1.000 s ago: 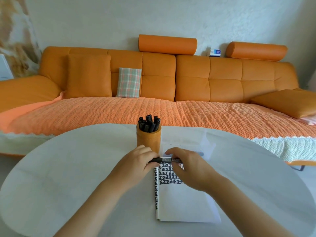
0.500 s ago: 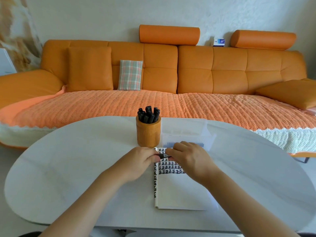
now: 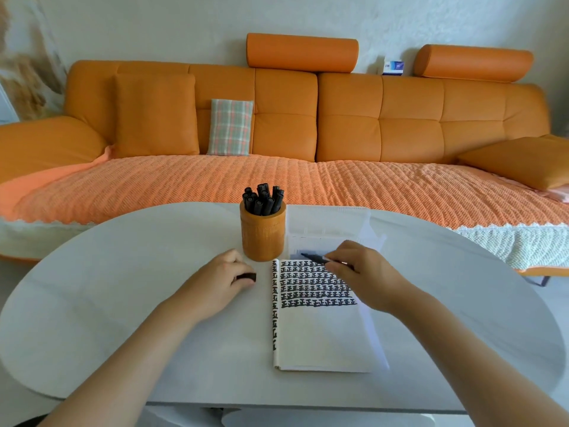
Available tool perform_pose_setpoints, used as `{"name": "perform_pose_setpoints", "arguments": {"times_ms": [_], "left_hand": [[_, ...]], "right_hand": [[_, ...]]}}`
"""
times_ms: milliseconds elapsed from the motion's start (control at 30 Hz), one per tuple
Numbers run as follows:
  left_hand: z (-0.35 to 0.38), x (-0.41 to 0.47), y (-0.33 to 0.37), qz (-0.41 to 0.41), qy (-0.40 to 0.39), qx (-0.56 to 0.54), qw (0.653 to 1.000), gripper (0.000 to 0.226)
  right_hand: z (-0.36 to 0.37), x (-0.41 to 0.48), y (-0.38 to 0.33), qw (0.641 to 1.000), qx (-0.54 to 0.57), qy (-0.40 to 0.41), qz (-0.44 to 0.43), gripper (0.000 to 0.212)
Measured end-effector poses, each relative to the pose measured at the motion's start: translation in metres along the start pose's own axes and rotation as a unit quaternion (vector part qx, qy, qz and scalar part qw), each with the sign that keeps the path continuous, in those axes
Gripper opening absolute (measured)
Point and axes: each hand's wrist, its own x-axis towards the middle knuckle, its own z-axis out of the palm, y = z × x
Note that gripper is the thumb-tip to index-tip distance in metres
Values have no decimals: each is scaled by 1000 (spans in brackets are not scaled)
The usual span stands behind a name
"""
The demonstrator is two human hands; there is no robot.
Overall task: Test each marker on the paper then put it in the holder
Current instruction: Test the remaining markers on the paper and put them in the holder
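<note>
One uncapped black marker (image 3: 317, 258) is in play, pinched low on its barrel between the thumb and fingertips of the right hand (image 3: 360, 272). It lies nearly flat, its tip pointing left and away over the top edge of the paper (image 3: 320, 334), just right of the holder's base; whether the tip touches the sheet cannot be told. The left hand (image 3: 221, 282) rests on the table (image 3: 123, 272) just left of the paper, fingers curled round one short black cap (image 3: 246, 276) whose end pokes out toward the sheet. One orange cylindrical holder (image 3: 262, 234) stands between and just beyond the two hands, packed with roughly nine black capped markers (image 3: 263, 200), bunched too tightly for a sure count. The paper carries about seven rows of repeated black marks across its upper part and one column of them down its left edge; they spell nothing readable. One clear plastic case (image 3: 329, 223) lies behind the paper, beside the holder. On the sofa (image 3: 348, 118) behind are two bolsters, one plaid cushion (image 3: 230, 127) and one small blue-and-white box (image 3: 392, 67), its print too small to read.
</note>
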Motion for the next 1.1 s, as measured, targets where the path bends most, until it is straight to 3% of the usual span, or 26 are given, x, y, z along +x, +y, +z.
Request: {"name": "perform_pose_setpoints", "arguments": {"times_ms": [100,200,333,467,567,633,700,800,967,1100], "left_hand": [[11,-1,4,1,10,19,1000,23],[15,-1,12,21,41,44,998,11],[21,-3,12,31,54,44,997,10],[22,-9,13,39,62,44,996,27],[24,-16,21,18,59,13,998,48],[25,-20,28,-3,34,6,999,63],[25,-23,35,-19,1,21,1000,78],[29,-24,43,-40,-30,41,998,82],[33,-23,46,-49,-46,68,995,80],[35,-24,45,-47,-38,74,995,87]], "right_hand": [[-1,-1,3,1000,23,4,5,27],[-4,-4,-1,997,73,-7,37,43],[-10,-7,-9,983,177,-15,36,34],[-2,-10,-14,968,248,-38,28,54],[5,-12,-18,973,226,-38,19,67],[12,-14,-23,976,216,-32,9,56],[22,-17,-30,971,238,-19,-15,31],[34,-20,-40,954,298,36,0,4],[51,-22,-51,927,370,10,64,19],[61,-21,-49,937,332,35,104,6]]}}
